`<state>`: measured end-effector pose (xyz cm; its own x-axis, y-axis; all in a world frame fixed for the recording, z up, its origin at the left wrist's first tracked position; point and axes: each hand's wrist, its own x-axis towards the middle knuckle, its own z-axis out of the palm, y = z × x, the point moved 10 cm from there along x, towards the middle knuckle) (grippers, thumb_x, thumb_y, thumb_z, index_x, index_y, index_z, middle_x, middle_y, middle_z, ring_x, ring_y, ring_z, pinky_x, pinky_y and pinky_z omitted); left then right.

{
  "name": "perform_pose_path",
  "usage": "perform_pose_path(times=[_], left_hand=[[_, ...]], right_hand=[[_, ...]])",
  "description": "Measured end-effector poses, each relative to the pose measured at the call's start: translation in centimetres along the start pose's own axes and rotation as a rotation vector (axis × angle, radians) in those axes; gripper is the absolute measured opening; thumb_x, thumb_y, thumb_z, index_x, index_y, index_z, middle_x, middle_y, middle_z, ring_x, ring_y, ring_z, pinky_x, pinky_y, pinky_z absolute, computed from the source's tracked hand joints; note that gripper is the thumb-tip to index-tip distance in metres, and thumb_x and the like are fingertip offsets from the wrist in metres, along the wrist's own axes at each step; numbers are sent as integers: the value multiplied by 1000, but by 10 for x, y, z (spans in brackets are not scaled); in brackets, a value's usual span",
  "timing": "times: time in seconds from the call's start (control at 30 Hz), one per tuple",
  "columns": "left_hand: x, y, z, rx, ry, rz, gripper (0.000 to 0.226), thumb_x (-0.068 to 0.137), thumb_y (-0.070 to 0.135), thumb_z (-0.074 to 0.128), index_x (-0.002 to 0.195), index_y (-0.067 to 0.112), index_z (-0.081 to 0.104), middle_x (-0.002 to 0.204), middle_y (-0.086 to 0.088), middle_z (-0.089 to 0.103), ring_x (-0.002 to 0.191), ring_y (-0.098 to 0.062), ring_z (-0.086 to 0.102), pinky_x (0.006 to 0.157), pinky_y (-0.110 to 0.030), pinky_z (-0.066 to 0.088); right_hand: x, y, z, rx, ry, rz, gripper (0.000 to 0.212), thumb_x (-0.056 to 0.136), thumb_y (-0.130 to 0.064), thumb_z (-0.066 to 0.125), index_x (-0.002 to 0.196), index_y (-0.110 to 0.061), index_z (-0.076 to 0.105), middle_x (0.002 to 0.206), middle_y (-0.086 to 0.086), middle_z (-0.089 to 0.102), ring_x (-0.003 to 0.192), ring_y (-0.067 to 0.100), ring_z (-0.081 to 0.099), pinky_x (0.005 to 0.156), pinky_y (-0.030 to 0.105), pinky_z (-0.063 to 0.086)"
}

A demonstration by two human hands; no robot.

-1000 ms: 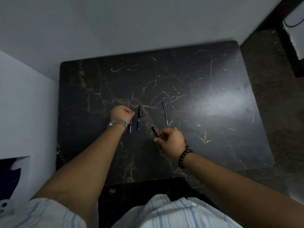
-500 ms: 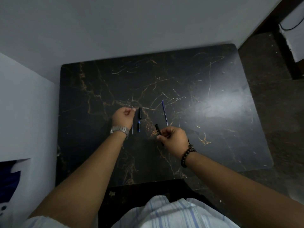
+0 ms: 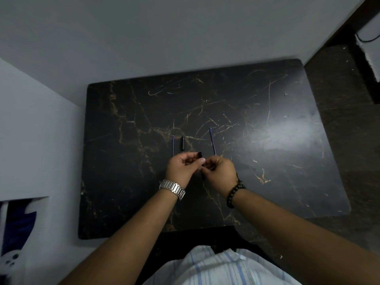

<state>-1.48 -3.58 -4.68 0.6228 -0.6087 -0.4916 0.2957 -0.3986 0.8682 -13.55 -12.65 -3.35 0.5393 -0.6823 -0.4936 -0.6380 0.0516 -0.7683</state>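
My left hand (image 3: 181, 169) and my right hand (image 3: 220, 173) meet over the middle of the black marble table (image 3: 123, 192). Between them they hold a short black pen barrel (image 3: 199, 155). My right fingers pinch it and my left thumb and curled fingers close on its upper part. Its lower end pokes out below the hands. On the table just beyond lie a thin blue refill (image 3: 173, 146), a black pen cap (image 3: 182, 143) and a second blue refill (image 3: 212, 140). My left hand covers the spot where a small blue-tipped piece lay.
A white wall runs along the table's far and left sides. Dark floor lies to the right, with a white box and cable (image 3: 368, 38) at the top right corner. The table's near edge is by my striped shirt (image 3: 216, 268).
My left hand left the refill on the table and came right to meet my right hand. My right hand lifted the black barrel towards it. Both hands now hold the barrel.
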Motion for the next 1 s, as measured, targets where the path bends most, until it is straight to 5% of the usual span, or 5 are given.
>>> perform_pose_path(times=[0.4,0.6,0.73,1.0], left_hand=[[10,-17,-20,-2,109,-87,14,79,9,82,86,20,77,79,-1,78,67,-14,71,61,-24,59],[11,-14,-22,-3,125,-84,16,81,6,80,96,5,77,86,-9,77,68,-12,70,59,-19,58],[9,-15,-19,-8,117,-85,13,81,5,80,92,10,76,85,-9,76,70,-14,69,60,-21,58],[8,-19,-20,-2,117,-87,16,77,8,83,78,23,76,71,3,77,68,-11,72,58,-22,57]], right_hand=[[31,20,-1,-160,-103,-21,20,80,-26,81,98,-30,72,82,-18,68,75,-5,64,63,12,51],[92,29,-34,-380,92,35,17,89,-29,70,104,-21,71,97,-2,69,89,17,66,81,37,59],[116,18,-38,-762,153,47,28,91,-42,61,97,-15,69,95,7,65,87,25,62,77,42,58],[125,12,-15,-818,98,86,20,94,-28,59,102,-11,66,94,10,65,88,28,64,81,47,58]])
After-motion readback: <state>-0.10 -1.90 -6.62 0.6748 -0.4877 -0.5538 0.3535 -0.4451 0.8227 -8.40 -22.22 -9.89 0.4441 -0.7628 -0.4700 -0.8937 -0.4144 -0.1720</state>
